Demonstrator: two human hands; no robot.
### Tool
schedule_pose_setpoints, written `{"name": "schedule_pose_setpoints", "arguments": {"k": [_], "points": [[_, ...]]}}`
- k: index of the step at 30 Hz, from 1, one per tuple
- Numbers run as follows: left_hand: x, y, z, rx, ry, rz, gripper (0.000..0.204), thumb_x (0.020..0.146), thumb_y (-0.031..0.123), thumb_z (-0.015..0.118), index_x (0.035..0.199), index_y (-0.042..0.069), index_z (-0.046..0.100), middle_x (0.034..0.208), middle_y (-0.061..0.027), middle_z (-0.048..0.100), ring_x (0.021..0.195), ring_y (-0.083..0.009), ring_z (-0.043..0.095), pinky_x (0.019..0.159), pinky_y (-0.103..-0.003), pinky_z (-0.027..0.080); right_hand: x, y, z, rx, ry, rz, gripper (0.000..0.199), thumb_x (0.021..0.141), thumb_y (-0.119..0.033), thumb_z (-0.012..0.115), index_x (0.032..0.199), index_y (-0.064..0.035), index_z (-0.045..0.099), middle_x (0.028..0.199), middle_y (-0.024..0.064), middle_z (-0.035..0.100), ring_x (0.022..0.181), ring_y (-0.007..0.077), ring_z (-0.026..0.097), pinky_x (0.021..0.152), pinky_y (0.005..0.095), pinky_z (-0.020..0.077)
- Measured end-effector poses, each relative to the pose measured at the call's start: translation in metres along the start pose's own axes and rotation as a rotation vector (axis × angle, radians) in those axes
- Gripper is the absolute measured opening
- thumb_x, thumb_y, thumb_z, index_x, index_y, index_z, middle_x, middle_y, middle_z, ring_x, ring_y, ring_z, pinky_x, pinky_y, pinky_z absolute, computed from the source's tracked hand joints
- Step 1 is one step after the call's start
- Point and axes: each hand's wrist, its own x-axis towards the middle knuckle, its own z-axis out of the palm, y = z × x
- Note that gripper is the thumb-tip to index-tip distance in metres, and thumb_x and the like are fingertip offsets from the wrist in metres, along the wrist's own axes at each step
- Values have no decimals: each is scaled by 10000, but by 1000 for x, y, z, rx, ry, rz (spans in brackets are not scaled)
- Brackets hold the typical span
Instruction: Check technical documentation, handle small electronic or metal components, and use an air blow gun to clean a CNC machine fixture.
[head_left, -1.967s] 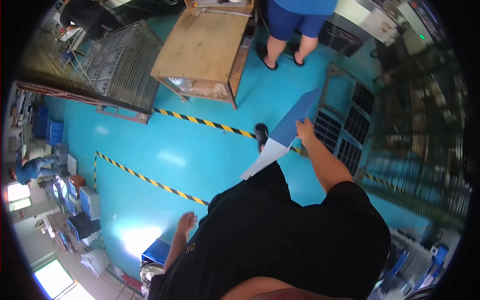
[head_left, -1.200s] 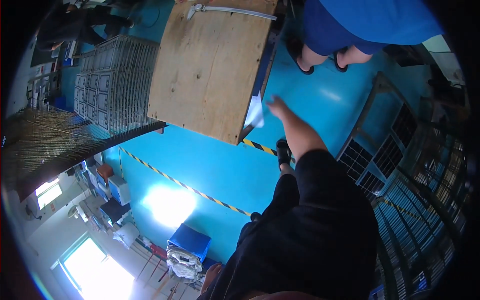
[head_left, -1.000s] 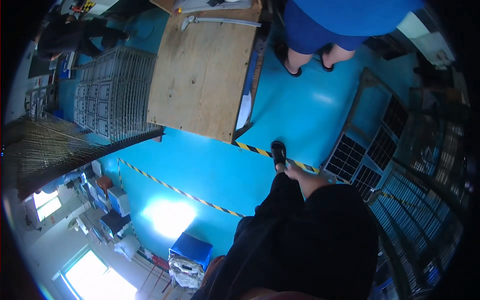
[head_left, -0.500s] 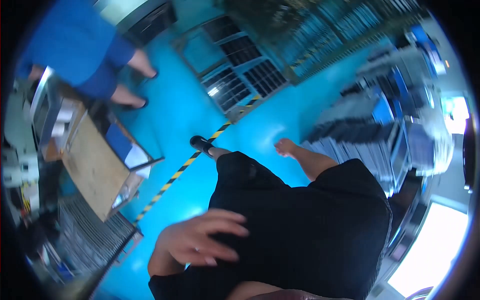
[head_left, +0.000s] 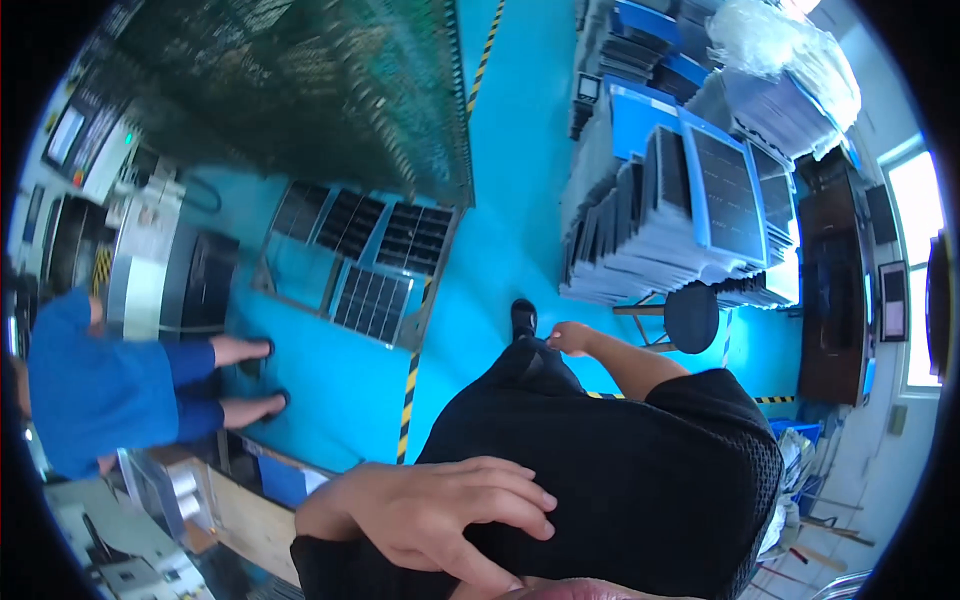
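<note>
My left hand [head_left: 450,512] is raised in front of my black shirt [head_left: 620,480], its fingers bent and apart with nothing between them. It is open, close to the chest. Lower down, my right hand [head_left: 570,338] hangs in front of me above the blue floor. Its fingers are loosely curled in, and nothing shows in them. The thing nearest to it is my dark shoe [head_left: 523,318], just beyond. A black round stool [head_left: 691,317] stands to its right, apart from the hand.
Tall stacks of dark panels with blue sheets [head_left: 640,200] rise on the right. At far left are a green mesh rack [head_left: 300,90] and a frame with dark gridded panels [head_left: 372,305]. A person in blue [head_left: 105,385] is by a wooden bench [head_left: 245,520]. Yellow-black tape [head_left: 411,385] marks the floor.
My view has turned to the right, so the panel stacks are more central and the person has moved lower left in view. My left hand has come nearer the chest.
</note>
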Motion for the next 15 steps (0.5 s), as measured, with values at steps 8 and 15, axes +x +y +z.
{"name": "schedule_pose_setpoints", "arguments": {"k": [8, 15], "points": [[164, -110, -152, -166, -395, 130, 104, 905, 117, 594, 980, 105, 666, 1316, -227, 530, 1225, -446, 522, 1002, -545, 419, -6, -66, -214, 146, 162, -183, 345, 904, -376, 632, 1118, -105, 647, 1043, 169, 688, 1000, 372, 647, 864, 462, 514], [264, -222, -275, -720, -806, 161, 174, 888, 114, 585, 990, 32, 699, 1292, -236, 581, 1177, -414, 560, 974, -484, 456, -31, -95, -371, 235, 375, -380, 318, 913, -240, 640, 1160, -40, 634, 1133, 176, 666, 1089, 357, 620, 945, 419, 494]]}}
